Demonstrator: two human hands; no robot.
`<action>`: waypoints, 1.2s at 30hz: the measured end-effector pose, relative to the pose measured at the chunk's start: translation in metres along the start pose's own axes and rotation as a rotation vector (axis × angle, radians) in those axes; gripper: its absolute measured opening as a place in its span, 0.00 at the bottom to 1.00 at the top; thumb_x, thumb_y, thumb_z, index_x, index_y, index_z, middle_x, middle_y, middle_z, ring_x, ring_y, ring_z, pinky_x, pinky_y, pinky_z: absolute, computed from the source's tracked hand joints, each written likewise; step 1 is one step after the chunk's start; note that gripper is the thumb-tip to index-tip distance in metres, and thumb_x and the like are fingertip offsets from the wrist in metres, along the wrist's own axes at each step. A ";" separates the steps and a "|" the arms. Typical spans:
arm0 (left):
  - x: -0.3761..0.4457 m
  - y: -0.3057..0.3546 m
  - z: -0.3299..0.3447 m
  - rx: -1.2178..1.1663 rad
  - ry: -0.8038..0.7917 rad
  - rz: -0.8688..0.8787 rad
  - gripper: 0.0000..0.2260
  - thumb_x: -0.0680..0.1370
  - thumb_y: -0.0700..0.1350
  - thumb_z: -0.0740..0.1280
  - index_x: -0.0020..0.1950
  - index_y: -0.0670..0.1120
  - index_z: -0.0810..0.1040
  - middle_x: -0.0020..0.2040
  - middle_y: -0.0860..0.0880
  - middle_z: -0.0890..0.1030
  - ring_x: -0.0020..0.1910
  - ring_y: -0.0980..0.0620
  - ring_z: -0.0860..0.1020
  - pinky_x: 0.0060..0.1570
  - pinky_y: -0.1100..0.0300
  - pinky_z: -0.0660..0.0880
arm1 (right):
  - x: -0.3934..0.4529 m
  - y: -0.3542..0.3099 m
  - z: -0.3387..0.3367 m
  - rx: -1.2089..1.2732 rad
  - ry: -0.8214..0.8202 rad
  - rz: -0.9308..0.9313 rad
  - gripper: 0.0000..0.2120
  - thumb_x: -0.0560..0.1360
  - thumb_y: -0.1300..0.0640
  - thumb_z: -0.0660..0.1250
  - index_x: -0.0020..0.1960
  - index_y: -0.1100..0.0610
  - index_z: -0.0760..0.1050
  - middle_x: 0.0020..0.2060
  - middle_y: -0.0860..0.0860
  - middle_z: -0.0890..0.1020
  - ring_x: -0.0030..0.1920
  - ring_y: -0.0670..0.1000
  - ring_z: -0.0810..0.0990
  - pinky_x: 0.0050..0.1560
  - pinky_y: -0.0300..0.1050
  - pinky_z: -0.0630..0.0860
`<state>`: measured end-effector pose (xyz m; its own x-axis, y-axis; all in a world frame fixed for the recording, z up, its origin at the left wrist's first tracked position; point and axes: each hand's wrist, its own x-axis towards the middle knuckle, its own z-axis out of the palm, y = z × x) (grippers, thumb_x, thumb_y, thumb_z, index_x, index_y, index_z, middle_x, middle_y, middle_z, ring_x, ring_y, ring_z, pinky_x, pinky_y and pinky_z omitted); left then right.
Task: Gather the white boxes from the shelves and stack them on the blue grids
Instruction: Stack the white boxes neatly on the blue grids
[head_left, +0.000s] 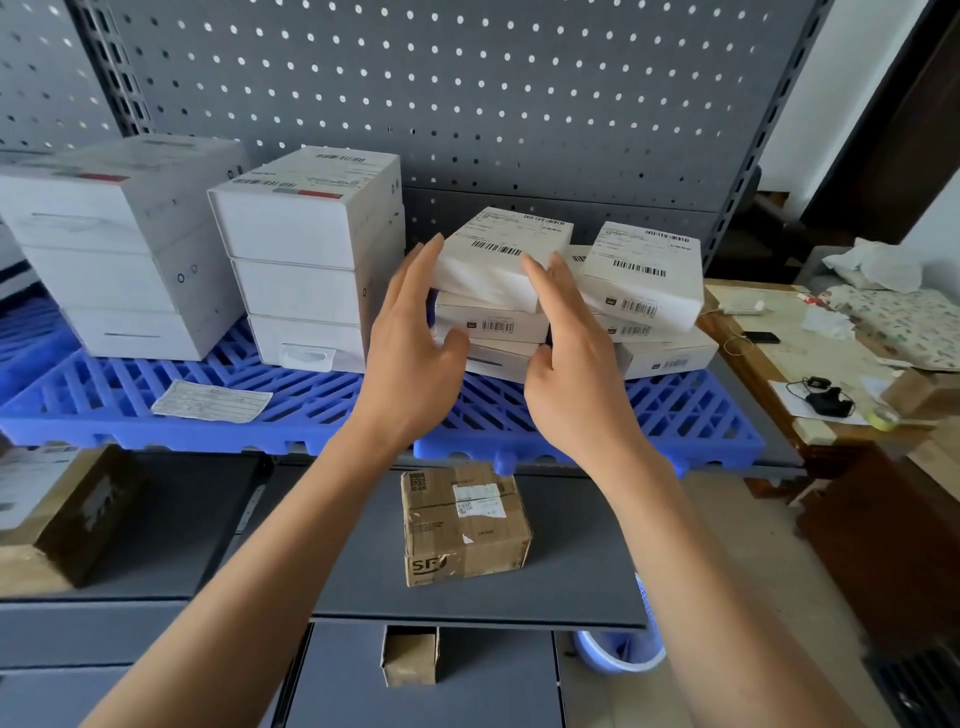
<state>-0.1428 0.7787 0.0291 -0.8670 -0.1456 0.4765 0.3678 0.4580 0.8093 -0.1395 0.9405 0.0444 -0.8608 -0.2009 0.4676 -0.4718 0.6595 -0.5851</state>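
A blue grid (675, 410) lies on the upper shelf, with a second blue grid (104, 395) to its left. On the right grid stands a stack of three flat white boxes; the top box (498, 260) sits tilted. My left hand (410, 338) has straight fingers against the stack's left side, its thumb near the lower boxes. My right hand (566, 332) lies with straight fingers across the stack's front right corner. Beside it is a second stack of flat white boxes (644, 280). Two taller stacks of white boxes (306, 260) (114, 244) stand on the left grid.
A paper slip (210, 401) lies on the left grid. A brown carton (462, 525) stands on the grey shelf below, another carton (67, 514) at its left. The pegboard back (467, 93) closes the shelf. A cluttered wooden table (810, 364) stands to the right.
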 end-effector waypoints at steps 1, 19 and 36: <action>0.000 0.000 -0.001 -0.012 -0.018 -0.017 0.35 0.76 0.36 0.63 0.81 0.57 0.57 0.76 0.53 0.68 0.75 0.51 0.67 0.70 0.44 0.72 | -0.001 -0.001 0.000 0.006 -0.006 0.007 0.40 0.76 0.76 0.55 0.81 0.48 0.55 0.82 0.50 0.51 0.79 0.46 0.52 0.54 0.13 0.45; -0.009 0.003 -0.002 -0.156 -0.044 -0.023 0.36 0.77 0.29 0.65 0.81 0.52 0.61 0.71 0.59 0.72 0.69 0.59 0.72 0.49 0.61 0.82 | -0.003 0.014 0.001 0.097 0.034 0.104 0.45 0.73 0.76 0.54 0.78 0.37 0.54 0.81 0.44 0.54 0.79 0.45 0.54 0.75 0.62 0.61; -0.017 0.006 -0.007 -0.253 -0.135 -0.057 0.40 0.76 0.23 0.55 0.69 0.69 0.62 0.62 0.73 0.75 0.67 0.67 0.73 0.58 0.60 0.79 | -0.015 0.014 0.001 0.098 0.033 0.104 0.46 0.71 0.78 0.54 0.80 0.43 0.54 0.80 0.49 0.59 0.78 0.50 0.60 0.75 0.59 0.63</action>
<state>-0.1237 0.7772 0.0282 -0.9192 -0.0394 0.3919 0.3750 0.2165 0.9014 -0.1335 0.9518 0.0289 -0.8999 -0.1106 0.4219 -0.3985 0.6013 -0.6926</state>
